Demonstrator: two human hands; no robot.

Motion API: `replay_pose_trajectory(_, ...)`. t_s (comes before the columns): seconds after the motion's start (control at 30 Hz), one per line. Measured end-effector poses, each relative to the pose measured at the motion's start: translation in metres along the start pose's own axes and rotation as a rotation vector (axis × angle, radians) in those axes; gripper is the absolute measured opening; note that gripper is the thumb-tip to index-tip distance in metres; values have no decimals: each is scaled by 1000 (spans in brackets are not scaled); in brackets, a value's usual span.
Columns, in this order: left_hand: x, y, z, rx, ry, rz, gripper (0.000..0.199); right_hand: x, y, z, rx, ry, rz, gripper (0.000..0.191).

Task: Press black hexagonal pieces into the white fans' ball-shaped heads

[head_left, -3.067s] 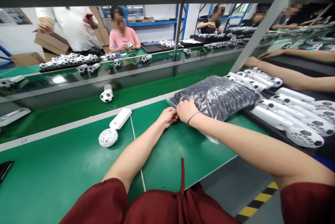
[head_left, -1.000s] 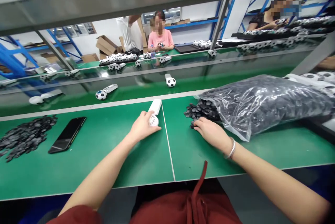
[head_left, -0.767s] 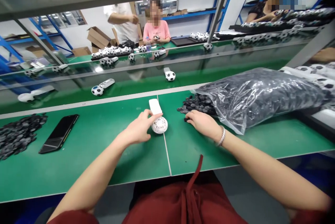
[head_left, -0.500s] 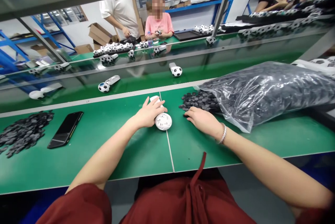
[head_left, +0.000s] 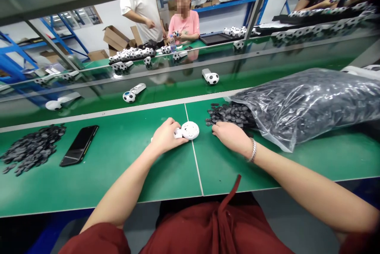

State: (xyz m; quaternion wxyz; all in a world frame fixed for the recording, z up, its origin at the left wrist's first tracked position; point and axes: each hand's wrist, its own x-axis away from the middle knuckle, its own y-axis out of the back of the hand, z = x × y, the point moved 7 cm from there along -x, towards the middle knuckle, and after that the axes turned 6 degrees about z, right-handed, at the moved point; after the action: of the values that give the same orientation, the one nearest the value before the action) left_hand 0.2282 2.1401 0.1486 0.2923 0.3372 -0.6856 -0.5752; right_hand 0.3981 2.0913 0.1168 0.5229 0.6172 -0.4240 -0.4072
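A white plastic casing (head_left: 190, 130) with a round, perforated head and a short handle is gripped by my left hand (head_left: 166, 137), the fingers closed round the handle. Its head points right, over the seam in the green table. My right hand (head_left: 230, 137) rests at the near edge of a heap of black oval pieces (head_left: 230, 114). Thumb and fingers are pinched together there; whatever is between them is too small to make out. The heap spills from the mouth of a clear plastic bag (head_left: 308, 99) full of dark pieces.
To the left lie a second heap of black pieces (head_left: 34, 147) and a phone (head_left: 79, 145). Beyond the table's pale edge strip runs a green belt (head_left: 172, 90) carrying football-patterned items with handles (head_left: 211, 78). Other people work on the far side, one in a pink shirt (head_left: 185, 24).
My left hand has turned the casing, so its head now points right rather than towards me. My right fingers have drawn tighter beside the heap. The items on the belt have shifted right.
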Motion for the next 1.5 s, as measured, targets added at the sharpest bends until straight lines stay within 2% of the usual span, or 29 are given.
replay_pose_trajectory(0.17, 3, 0, 0, 56, -35, -60, 48, -3, 2, 6, 48, 29, 6, 20)
replay_pose_trajectory(0.3, 4, -2, -4, 20, -80, -48, 55, -9, 5, 0, -32, 20, 29, 26)
replay_pose_trajectory(0.43, 4, -11, -14, -174, -75, 18, 66, -21, 15, -11, -295, -9, -16, 23)
replay_pose_trajectory(0.57, 4, -19, -18, -208, -36, 57, 75, -29, 27, -12, -631, -8, -104, 12)
replay_pose_trajectory(0.73, 5, -15, -15, -106, -60, -2, 75, -21, 29, -2, -886, 34, -201, 10)
replay_pose_trajectory(0.87, 4, -12, -17, 42, -145, 16, 66, -13, 24, 11, -990, 93, -159, 8)
replay_pose_trajectory(0.97, 2, -10, -17, 136, -139, 29, 64, -12, 21, 19, -1004, 122, -151, 6)
replay_pose_trajectory(1.1, -1, -9, -17, 196, -108, -3, 64, -14, 19, 24, -1001, 141, -238, 6)
replay_pose_trajectory(1.3, -4, -8, -14, 262, -83, -20, 57, -16, 16, 21, -1017, 85, -305, 9)
replay_pose_trajectory(1.5, -6, -7, -10, 349, -14, -11, 55, -21, -2, 19, -1213, -10, -191, 31)
